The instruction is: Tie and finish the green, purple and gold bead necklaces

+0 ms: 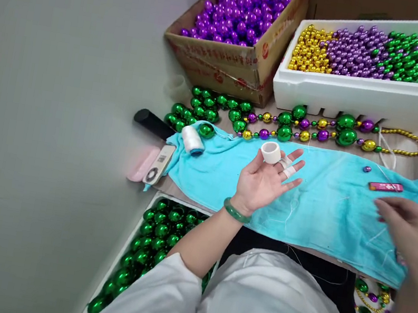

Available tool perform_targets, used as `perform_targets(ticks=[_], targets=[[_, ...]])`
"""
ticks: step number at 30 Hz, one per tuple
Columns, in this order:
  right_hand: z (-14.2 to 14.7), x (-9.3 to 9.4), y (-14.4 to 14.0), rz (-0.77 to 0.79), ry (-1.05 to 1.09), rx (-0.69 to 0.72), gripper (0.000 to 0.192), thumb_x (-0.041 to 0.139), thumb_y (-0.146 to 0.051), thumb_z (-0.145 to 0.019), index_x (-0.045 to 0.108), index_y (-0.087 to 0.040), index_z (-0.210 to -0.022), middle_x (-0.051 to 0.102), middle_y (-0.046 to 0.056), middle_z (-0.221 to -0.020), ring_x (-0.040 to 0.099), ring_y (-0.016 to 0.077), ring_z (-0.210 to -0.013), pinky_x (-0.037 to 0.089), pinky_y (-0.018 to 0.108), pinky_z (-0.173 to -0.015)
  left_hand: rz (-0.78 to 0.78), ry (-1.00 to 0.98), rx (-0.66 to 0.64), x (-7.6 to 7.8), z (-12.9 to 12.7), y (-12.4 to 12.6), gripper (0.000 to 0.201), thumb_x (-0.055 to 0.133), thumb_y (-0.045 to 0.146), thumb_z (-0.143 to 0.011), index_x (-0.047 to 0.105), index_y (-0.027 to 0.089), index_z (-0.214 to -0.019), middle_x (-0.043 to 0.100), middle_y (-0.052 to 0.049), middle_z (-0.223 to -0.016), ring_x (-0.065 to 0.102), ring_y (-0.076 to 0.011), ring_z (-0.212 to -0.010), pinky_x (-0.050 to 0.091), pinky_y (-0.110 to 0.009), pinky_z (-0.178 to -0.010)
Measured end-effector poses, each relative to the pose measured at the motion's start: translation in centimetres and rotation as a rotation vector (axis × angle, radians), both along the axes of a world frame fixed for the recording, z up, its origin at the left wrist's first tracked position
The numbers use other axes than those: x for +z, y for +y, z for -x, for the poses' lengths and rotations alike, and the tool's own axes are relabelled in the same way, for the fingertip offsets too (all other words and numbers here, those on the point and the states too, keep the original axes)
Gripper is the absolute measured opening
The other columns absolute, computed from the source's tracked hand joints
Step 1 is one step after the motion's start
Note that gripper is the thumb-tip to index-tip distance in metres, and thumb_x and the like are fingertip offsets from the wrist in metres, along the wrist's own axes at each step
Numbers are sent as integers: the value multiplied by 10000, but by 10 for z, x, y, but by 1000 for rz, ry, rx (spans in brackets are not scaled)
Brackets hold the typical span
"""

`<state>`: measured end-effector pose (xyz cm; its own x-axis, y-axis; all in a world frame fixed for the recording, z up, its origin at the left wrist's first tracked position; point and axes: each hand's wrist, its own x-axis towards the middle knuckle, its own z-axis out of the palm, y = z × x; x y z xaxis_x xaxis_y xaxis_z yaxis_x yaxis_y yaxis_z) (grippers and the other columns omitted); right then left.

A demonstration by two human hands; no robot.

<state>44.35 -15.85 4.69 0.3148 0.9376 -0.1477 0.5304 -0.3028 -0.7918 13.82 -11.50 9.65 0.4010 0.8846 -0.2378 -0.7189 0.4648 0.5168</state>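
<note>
Tape roll [271, 152]: small, white, stubby ring, slipped over a fingertip of the left hand [265, 179], above the turquoise towel [330, 198].
Left hand: palm up, fingers spread, two taped.
Right hand [413, 231]: blurred over the towel; grip unclear.
Foam box [371, 95]: gold, purple, green beads.
Cardboard box [228, 63]: purple beads.

Left hand [265, 179]: raised, palm up toward the camera, fingers spread and slightly curled, two of them wrapped in white tape. Left forearm bare, angled up from lower left out of a white sleeve, wrist banded in green. Right hand [411, 230]: blurred, back of hand up, fingers pointing left; closure cannot be determined. Right forearm bare, entering from lower right.
</note>
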Motion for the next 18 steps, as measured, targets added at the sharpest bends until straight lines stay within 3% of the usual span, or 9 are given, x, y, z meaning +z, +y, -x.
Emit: perform_targets(ticks=[1, 4, 6, 10, 14, 16, 18], targets=[[32, 8, 5, 0, 138, 5, 365, 686, -536, -695, 674, -228, -890, 658, 62, -746, 636, 226, -674, 480, 347, -589, -26, 39, -9, 0, -1, -2, 466, 301, 538, -941, 632, 210, -964, 518, -67, -1406, 394, -318, -1381, 349, -547, -1087], [114, 21, 25, -14, 488, 298, 507, 752, -473, -664, 642, -196, -1074, 676, 49, -904, 627, 173, -774, 502, 297, -641, -111, 203, -62, 0, -3, -7, 497, 289, 618, -914, 603, 249, -1022, 501, -60, -1418, 429, -329, -1350, 410, -547, -1018], [146, 20, 35, -28, 663, 348, 441, 784, -443, -634, 642, -184, -961, 674, 35, -890, 619, 158, -779, 510, 286, -654, -115, 277, -101, -1, -1, -7, 549, 251, 666, -897, 587, 259, -1049, 489, -56, -1430, 460, -324, -1320, 431, -524, -988], [168, 12, 39, 63, 883, 295, 281, 783, -387, -651, 613, -174, -718, 656, 11, -719, 603, 128, -657, 503, 260, -601, -3, 192, -83, -2, 9, -9, 570, 272, 669, -883, 588, 221, -1036, 481, -90, -1437, 484, -313, -1284, 433, -489, -977], [179, -5, 37, 230, 1019, 218, 277, 792, -367, -624, 668, -192, -799, 687, 32, -772, 641, 150, -683, 530, 265, -600, 19, -25, -123, -20, 17, -16, 560, 413, 664, -826, 593, 179, -1041, 477, -161, -1421, 476, -316, -1280, 396, -484, -1003], [190, -18, 39, 288, 941, 214, 316, 796, -411, -601, 667, -193, -791, 675, 32, -740, 623, 149, -638, 509, 250, -531, -28, -43, -170, -36, 25, -18, 620, 497, 689, -759, 595, 162, -1070, 491, -193, -1386, 485, -316, -1255, 397, -460, -984], [202, -28, 40, 327, 764, 297, 388, 801, -461, -571, 656, -184, -801, 673, 44, -744, 622, 167, -642, 506, 259, -506, -77, 74, -169, -49, 42, -17, 657, 570, 701, -706, 588, 161, -1079, 543, -193, -1301, 535, -305, -1168, 425, -432, -917]])
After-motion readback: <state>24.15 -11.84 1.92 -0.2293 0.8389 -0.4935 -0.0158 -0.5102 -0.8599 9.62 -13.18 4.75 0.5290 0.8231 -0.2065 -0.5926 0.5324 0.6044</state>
